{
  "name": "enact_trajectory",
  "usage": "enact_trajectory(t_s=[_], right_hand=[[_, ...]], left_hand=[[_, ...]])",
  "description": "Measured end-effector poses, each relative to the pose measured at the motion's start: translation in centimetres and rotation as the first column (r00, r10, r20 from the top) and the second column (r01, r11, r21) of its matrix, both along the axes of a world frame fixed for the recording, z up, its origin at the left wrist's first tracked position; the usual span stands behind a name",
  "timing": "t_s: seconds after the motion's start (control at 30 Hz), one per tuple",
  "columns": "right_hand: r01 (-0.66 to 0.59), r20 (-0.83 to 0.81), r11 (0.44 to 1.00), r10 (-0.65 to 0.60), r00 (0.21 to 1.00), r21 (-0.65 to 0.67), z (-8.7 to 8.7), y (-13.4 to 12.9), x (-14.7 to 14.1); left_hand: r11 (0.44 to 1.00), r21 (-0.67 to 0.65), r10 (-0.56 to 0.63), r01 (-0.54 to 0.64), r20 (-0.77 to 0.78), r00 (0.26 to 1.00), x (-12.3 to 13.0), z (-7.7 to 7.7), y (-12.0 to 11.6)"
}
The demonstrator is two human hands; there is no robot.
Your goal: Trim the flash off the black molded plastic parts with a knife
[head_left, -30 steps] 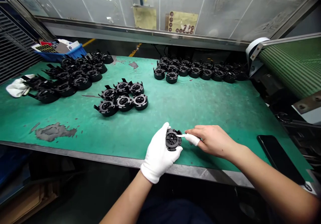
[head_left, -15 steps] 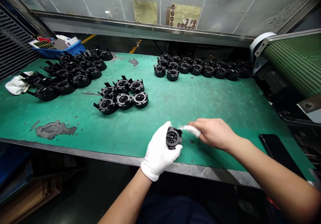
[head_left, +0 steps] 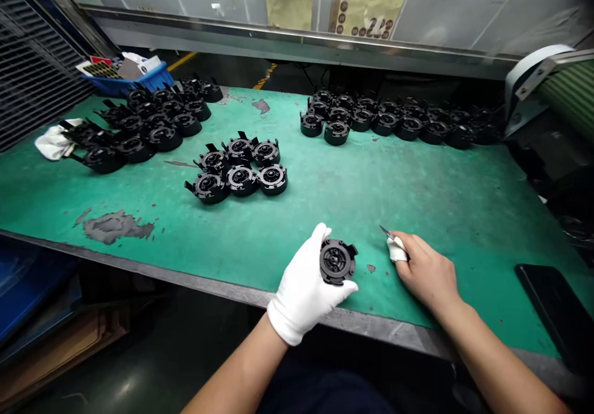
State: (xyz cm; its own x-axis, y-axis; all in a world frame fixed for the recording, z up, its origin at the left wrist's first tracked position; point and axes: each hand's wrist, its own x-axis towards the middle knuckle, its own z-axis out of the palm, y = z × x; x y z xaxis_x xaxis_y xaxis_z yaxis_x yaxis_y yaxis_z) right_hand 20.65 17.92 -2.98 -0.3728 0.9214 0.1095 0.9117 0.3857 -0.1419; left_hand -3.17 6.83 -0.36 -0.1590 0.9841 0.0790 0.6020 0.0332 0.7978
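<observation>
In the head view my left hand, in a white glove, grips a round black plastic part by its rim just above the bench's front edge. The part's ribbed face is turned up, and a small tab sticks out at its upper right. My right hand is bare and closed round a small knife, its thin dark blade pointing up and left. White material shows at the fingers below the blade; whether it is a wrapped handle or a finger cover I cannot tell. The blade is apart from the part.
A group of similar black parts lies ahead on the green bench. More parts stand at far left beside a white glove and a blue bin; another row runs along the back. A black phone lies right.
My right hand has moved right, away from the black part, and the blade now shows clearly. My left hand still holds the part. The whole view has shifted slightly.
</observation>
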Motion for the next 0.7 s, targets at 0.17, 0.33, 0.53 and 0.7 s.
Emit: enact_trajectory(t_s=[0.17,0.33,0.53,0.7], right_hand=[[-0.046,-0.005,0.977,0.048,0.999,0.210,-1.12,-0.13,0.40],[-0.052,0.022,0.975,0.049,0.999,0.218,-0.96,0.02,0.49],[-0.060,-0.009,0.974,0.064,0.998,0.217,-0.87,-0.03,0.28],[-0.061,0.008,0.976,0.060,0.998,0.207,-0.86,0.16,0.30]], left_hand=[[0.999,-0.043,0.001,-0.001,0.002,1.000,-0.12,-0.14,-0.05],[0.999,-0.041,0.003,-0.002,0.020,1.000,-0.26,0.05,0.00],[0.999,-0.039,0.034,-0.031,0.076,0.997,-0.69,0.12,0.01],[0.997,-0.063,0.050,-0.042,0.137,0.989,-0.63,0.05,0.35]])
